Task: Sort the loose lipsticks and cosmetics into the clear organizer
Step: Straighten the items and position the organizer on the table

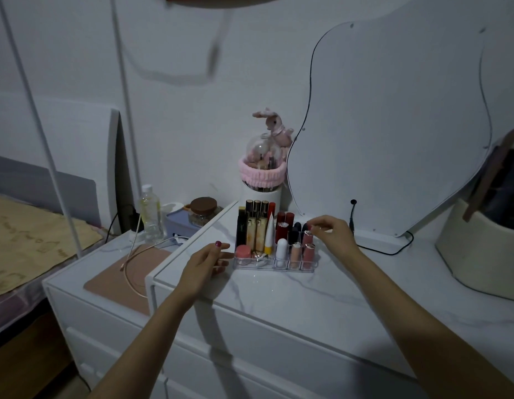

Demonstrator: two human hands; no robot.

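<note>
Fingers pinching lipstick in organizer

The right hand is pinching the silver top of a pink lipstick standing in the clear organizer on the marbled surface, while the left hand is resting relaxed just beside the organizer's left end, fingertips near it
</note>
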